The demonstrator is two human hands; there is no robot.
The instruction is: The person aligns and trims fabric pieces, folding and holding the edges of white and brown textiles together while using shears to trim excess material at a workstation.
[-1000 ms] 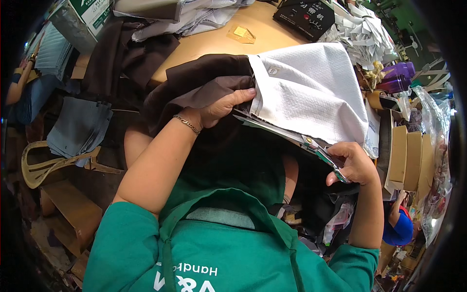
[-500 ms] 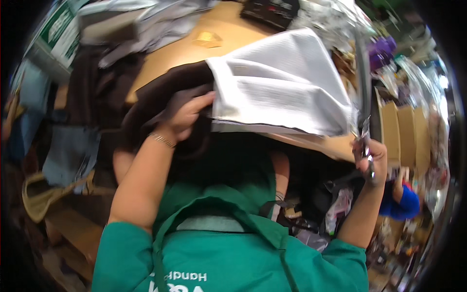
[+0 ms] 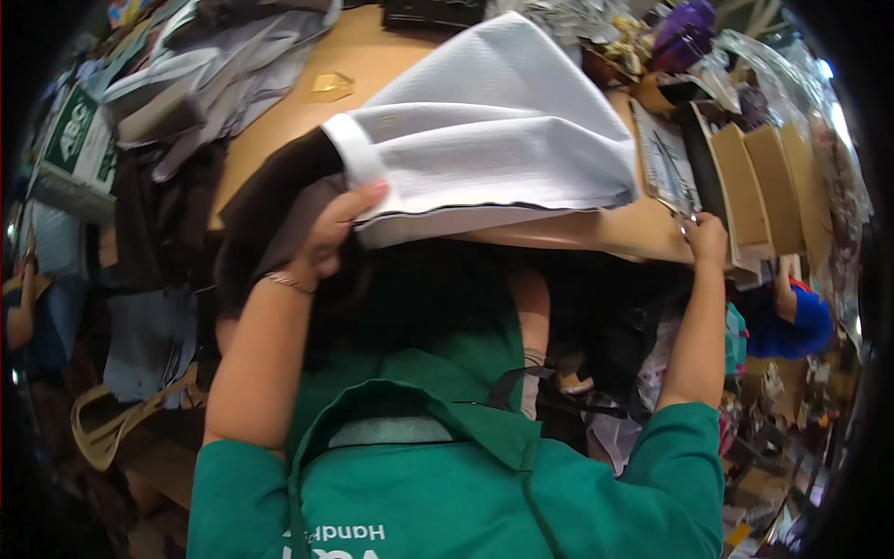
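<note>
A white textured fabric piece (image 3: 503, 154) joined to dark brown fabric (image 3: 279, 182) lies across the wooden table in front of me. My left hand (image 3: 333, 228) pinches it where white meets brown, thumb on top and fingers underneath. The brown part hangs over my left wrist toward the near edge. At the right side of the table, my right hand (image 3: 710, 242) is closed around the handles of metal scissors (image 3: 687, 200). Their blades point away from me, over a pale notebook-like pad (image 3: 652, 149), apart from the fabric.
A yellow translucent piece (image 3: 331, 87) lies on the table (image 3: 270, 126). Grey folded fabrics (image 3: 214, 84) are heaped at the far left. Cardboard dividers (image 3: 768, 186) stand beside my right hand. Other people's arms show at both sides, one in a blue sleeve (image 3: 801, 321).
The scissors have moved away from the fabric's right end and down over the pad. My left hand still grips the fabric. The whole view has shifted slightly.
</note>
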